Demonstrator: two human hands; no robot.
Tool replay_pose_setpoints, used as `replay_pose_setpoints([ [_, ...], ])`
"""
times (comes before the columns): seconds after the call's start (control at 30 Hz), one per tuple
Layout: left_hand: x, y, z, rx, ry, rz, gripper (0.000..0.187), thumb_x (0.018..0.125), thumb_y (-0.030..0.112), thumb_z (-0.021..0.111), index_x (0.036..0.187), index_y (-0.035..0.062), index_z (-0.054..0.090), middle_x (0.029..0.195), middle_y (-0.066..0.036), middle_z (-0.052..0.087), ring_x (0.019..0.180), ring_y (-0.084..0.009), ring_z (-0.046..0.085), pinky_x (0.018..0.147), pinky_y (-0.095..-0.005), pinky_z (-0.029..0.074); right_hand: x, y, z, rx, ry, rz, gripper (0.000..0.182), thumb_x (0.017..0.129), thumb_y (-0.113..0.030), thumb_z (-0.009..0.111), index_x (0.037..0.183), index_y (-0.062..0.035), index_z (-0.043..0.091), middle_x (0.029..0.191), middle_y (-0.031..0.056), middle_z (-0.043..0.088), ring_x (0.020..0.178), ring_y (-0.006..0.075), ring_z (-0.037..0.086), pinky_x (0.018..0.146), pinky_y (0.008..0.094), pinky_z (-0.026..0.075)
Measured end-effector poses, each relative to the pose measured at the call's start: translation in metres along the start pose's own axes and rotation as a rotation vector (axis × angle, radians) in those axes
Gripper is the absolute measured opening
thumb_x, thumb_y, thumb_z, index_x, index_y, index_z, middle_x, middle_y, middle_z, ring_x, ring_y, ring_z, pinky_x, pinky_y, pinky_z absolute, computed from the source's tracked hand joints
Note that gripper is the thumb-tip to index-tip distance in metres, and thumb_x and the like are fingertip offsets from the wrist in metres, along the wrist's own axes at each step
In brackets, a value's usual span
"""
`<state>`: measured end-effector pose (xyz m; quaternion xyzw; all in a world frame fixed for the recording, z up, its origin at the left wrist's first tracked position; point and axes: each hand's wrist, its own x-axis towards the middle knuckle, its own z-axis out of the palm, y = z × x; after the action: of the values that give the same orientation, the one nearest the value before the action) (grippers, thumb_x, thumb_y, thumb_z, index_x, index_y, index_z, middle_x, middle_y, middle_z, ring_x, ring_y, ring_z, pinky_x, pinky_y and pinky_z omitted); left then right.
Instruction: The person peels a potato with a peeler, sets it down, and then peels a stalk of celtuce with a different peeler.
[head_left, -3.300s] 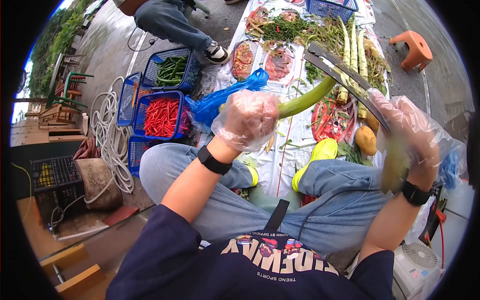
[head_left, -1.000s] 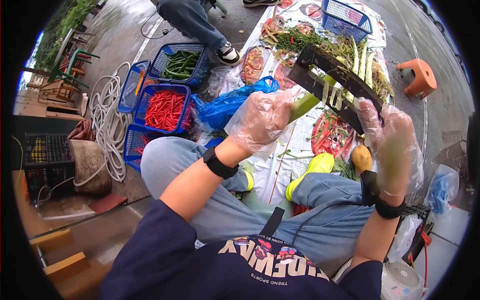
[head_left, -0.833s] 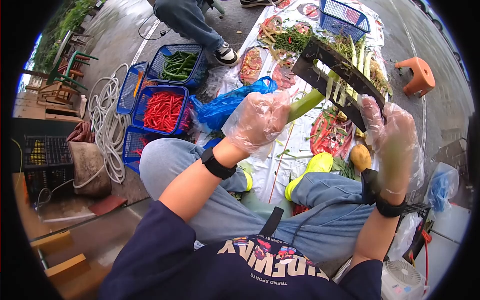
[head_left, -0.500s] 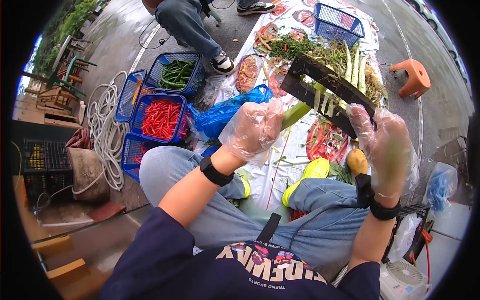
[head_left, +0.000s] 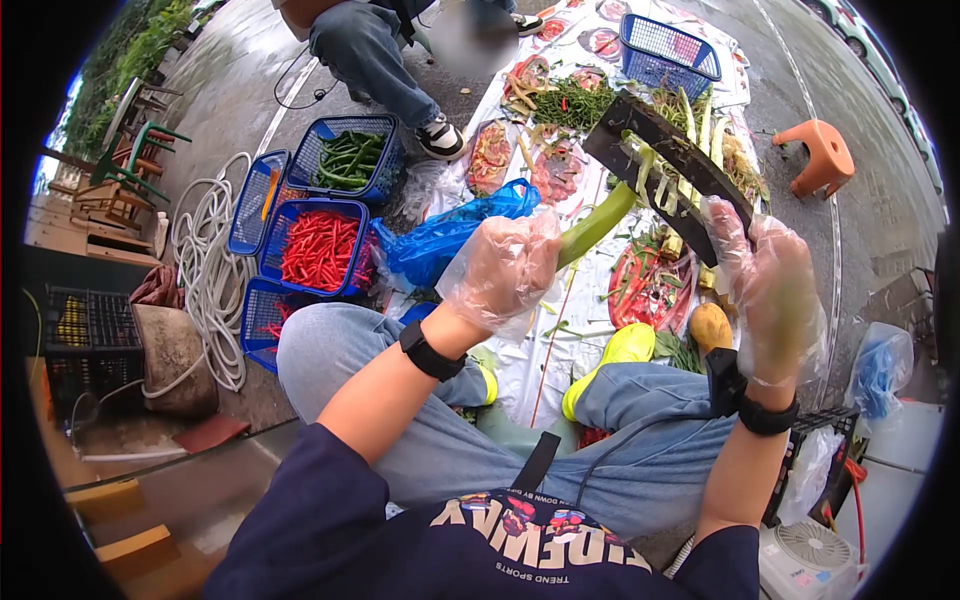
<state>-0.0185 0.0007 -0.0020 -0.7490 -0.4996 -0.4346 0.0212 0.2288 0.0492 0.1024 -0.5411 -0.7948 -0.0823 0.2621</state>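
My left hand [head_left: 512, 260], in a clear plastic glove, is closed around the lower end of a thick green vegetable stalk [head_left: 600, 223]. The stalk slants up and right, its far end against the slot of a wide dark peeler [head_left: 690, 165]. This tool has two flat parallel bars with a gap between them, and pale green peel strips hang in the gap. My right hand [head_left: 768, 280], gloved too, grips the peeler's near end; its fingers are partly hidden. Below the peeler, peel scraps [head_left: 655, 285] lie on the printed sheet.
Blue baskets of red chilies [head_left: 320, 248] and green peppers [head_left: 348, 160] stand left, beside a blue bag [head_left: 455, 240]. Another blue basket [head_left: 670, 50] sits at the far end. A brownish-yellow potato-like vegetable [head_left: 711, 327] lies near my foot; an orange stool [head_left: 815, 155] stands right. Someone sits opposite.
The peeler has shifted slightly up and right along the stalk, and more of the stalk shows between my left hand and the tool. Both hands keep their grip.
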Motion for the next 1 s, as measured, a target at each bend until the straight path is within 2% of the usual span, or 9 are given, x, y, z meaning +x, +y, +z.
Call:
replay_pose_setpoints([
  [0.17, 0.006, 0.002, -0.013, -0.042, -0.229, -0.038, 0.017, 0.084, 0.004, 0.053, 0.1, -0.0022, 0.052, 0.066, -0.01, 0.051, 0.055, -0.0284, 0.054, 0.05, -0.0403, 0.041, 0.002, 0.025, 0.004, -0.214, 0.019, -0.372, 0.046, 0.09, -0.041, 0.065, 0.068, -0.0012, 0.056, 0.065, 0.0199, 0.055, 0.064, 0.0399, 0.054, 0.062, 0.0455, 0.044],
  [0.23, 0.001, -0.001, -0.009, 0.152, -0.177, 0.076, 0.023, 0.081, 0.003, 0.056, 0.102, -0.0033, 0.052, 0.066, -0.011, 0.052, 0.056, -0.0292, 0.055, 0.05, -0.0409, 0.041, 0.005, 0.033, 0.009, -0.027, 0.018, 0.152, 0.046, 0.093, -0.043, 0.062, 0.078, -0.0001, 0.061, 0.068, 0.0188, 0.056, 0.065, 0.0365, 0.053, 0.058, 0.0451, 0.039],
  [0.33, -0.003, -0.005, -0.001, 0.123, -0.033, 0.084, 0.01, 0.087, 0.008, 0.054, 0.077, 0.0087, 0.051, 0.062, -0.008, 0.047, 0.054, -0.0271, 0.05, 0.052, -0.0406, 0.036, 0.009, 0.049, 0.009, -0.075, 0.055, 0.26, 0.047, 0.094, -0.043, 0.06, 0.076, 0.0002, 0.06, 0.062, 0.0172, 0.054, 0.059, 0.0341, 0.052, 0.054, 0.0409, 0.038],
  [0.53, 0.007, 0.0, -0.011, 0.247, -0.134, 0.148, 0.017, 0.079, 0.002, 0.057, 0.095, -0.0027, 0.051, 0.068, -0.014, 0.055, 0.055, -0.0316, 0.056, 0.049, -0.0392, 0.041, 0.009, 0.052, 0.03, 0.03, 0.108, 0.097, 0.056, 0.094, -0.048, 0.058, 0.065, -0.0004, 0.06, 0.057, 0.018, 0.055, 0.047, 0.0302, 0.047, 0.047, 0.0414, 0.035],
  [0.6, 0.033, -0.008, -0.024, -0.098, -0.191, -0.112, 0.011, 0.08, 0.003, 0.055, 0.09, -0.0008, 0.051, 0.064, -0.014, 0.052, 0.053, -0.0319, 0.055, 0.048, -0.0388, 0.041, 0.034, 0.043, 0.025, 0.095, -0.098, 0.286, 0.06, 0.092, -0.054, 0.055, 0.068, 0.0015, 0.058, 0.068, 0.027, 0.057, 0.068, 0.0448, 0.059, 0.062, 0.0508, 0.046],
  [0.67, 0.005, -0.002, -0.008, 0.065, -0.11, 0.044, 0.011, 0.081, 0.001, 0.054, 0.091, -0.001, 0.051, 0.062, -0.013, 0.051, 0.053, -0.0315, 0.055, 0.047, -0.0394, 0.04, 0.026, 0.032, -0.002, 0.533, -0.664, 0.649, 0.065, 0.093, -0.056, 0.051, 0.064, 0.0005, 0.064, 0.061, 0.0229, 0.059, 0.062, 0.0403, 0.06, 0.06, 0.0431, 0.046],
  [0.8, 0.005, 0.001, -0.008, 0.165, -0.048, 0.086, 0.01, 0.082, 0.001, 0.053, 0.091, -0.0011, 0.051, 0.061, -0.014, 0.051, 0.054, -0.0317, 0.056, 0.047, -0.0413, 0.041, -0.005, 0.062, 0.051, -0.005, -0.199, 0.188, 0.067, 0.094, -0.058, 0.049, 0.077, 0.0043, 0.065, 0.071, 0.0235, 0.064, 0.067, 0.032, 0.064, 0.062, 0.0425, 0.048],
  [0.87, 0.006, 0.002, -0.015, 0.148, -0.056, 0.071, 0.01, 0.082, 0.002, 0.054, 0.091, -0.001, 0.051, 0.061, -0.014, 0.051, 0.054, -0.0318, 0.056, 0.047, -0.0418, 0.042, -0.002, 0.057, 0.038, 0.129, -0.572, 0.441, 0.07, 0.09, -0.063, 0.053, 0.076, 0.0047, 0.065, 0.071, 0.0258, 0.063, 0.069, 0.0364, 0.063, 0.063, 0.0456, 0.047],
  [1.0, 0.004, -0.004, -0.003, 0.029, -0.066, -0.034, 0.009, 0.083, 0.002, 0.054, 0.091, -0.0002, 0.051, 0.063, -0.013, 0.052, 0.056, -0.0322, 0.057, 0.049, -0.042, 0.043, 0.005, 0.034, 0.026, 0.796, -0.803, 0.615, 0.064, 0.085, -0.063, 0.062, 0.07, -0.0006, 0.061, 0.058, 0.0061, 0.056, 0.049, 0.0152, 0.052, 0.047, 0.0311, 0.04],
])
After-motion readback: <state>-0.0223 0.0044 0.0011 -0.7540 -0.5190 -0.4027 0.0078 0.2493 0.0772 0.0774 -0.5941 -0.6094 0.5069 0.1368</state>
